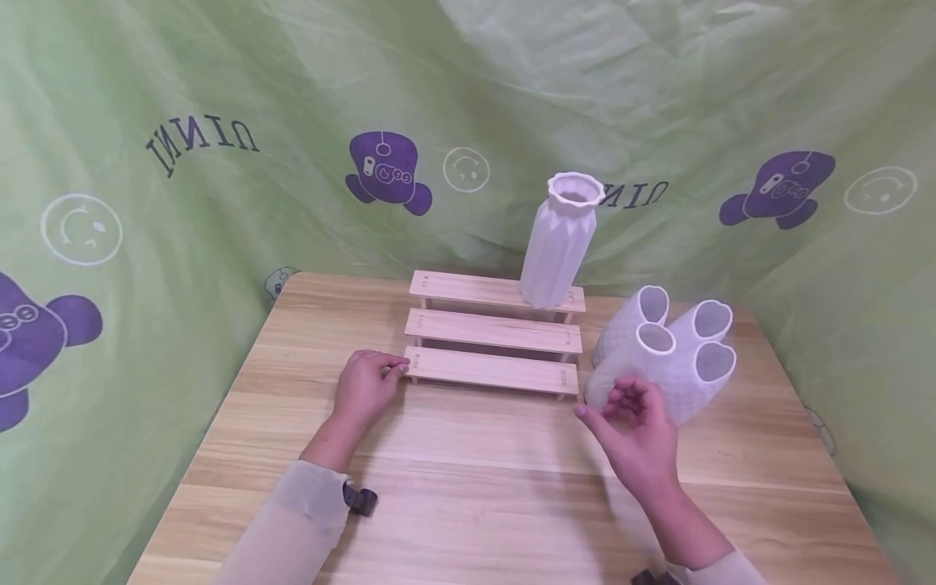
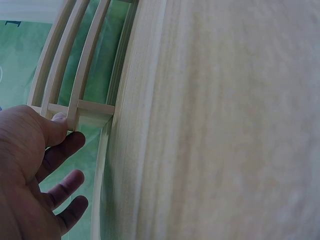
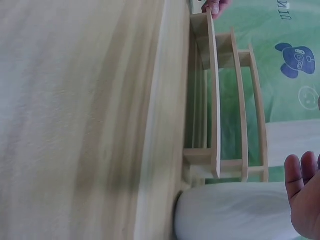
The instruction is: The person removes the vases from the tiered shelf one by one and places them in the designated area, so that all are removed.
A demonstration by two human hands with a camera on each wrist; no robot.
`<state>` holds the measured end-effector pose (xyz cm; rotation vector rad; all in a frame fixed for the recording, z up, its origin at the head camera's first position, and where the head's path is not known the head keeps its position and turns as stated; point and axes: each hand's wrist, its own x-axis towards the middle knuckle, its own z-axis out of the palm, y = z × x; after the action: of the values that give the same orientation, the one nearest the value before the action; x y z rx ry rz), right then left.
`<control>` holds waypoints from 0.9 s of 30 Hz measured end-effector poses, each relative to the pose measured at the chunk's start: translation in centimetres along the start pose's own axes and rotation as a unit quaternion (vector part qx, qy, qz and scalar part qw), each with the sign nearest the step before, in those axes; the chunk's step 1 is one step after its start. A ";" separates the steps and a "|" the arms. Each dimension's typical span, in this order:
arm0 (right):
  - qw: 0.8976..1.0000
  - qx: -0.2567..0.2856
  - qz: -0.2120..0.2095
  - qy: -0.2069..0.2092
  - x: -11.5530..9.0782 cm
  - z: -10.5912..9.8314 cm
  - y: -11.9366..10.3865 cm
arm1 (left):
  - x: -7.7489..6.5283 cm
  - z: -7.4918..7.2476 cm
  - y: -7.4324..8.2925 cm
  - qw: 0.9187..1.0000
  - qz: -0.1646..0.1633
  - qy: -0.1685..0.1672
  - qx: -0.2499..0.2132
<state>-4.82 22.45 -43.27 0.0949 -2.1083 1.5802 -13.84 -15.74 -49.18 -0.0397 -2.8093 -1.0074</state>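
A wooden three-step rack (image 1: 491,370) stands at the back of the table, its slats running left to right. My left hand (image 1: 368,383) is at the left end of the lowest slat; in the left wrist view, thumb and index finger (image 2: 72,143) pinch its corner while the other fingers stay spread. On the right end of the top slat, a white pleated vase (image 1: 559,244) stands upright. My right hand (image 1: 643,443) hovers in front of the rack's right side with loosely bent fingers, holding nothing. It partly hides the nearest of several white vases (image 1: 610,378) grouped there.
The wood-grain table (image 1: 468,496) carries everything. Green printed fabric (image 1: 292,203) hangs close behind the table and along both sides. The grouped vases stand close against the rack's right end.
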 end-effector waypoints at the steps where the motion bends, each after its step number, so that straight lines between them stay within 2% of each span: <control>1: 1.000 0.006 0.000 -0.003 0.1 0.1 -0.1 | 0.0 0.0 0.0 1.000 0.000 -0.001 0.000; 9: 0.999 0.029 -0.006 -0.016 1.1 1.5 -0.2 | 0.2 0.1 -0.2 1.000 -0.004 -0.006 -0.005; 13: 0.999 0.031 0.007 -0.034 1.5 2.3 -0.2 | 0.2 0.1 -0.2 1.000 -0.003 -0.006 -0.001; 22: 0.998 -0.008 0.026 -0.055 2.9 4.2 -0.4 | 0.3 0.1 -0.3 1.000 0.000 0.000 -0.002; 27: 0.998 -0.002 0.031 -0.049 3.6 5.0 -0.3 | 0.3 0.2 -0.4 1.000 -0.001 -0.002 -0.002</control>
<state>-9.62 18.59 -42.50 0.1078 -2.2086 1.6376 -14.17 -15.97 -49.51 -0.0411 -2.8113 -1.0154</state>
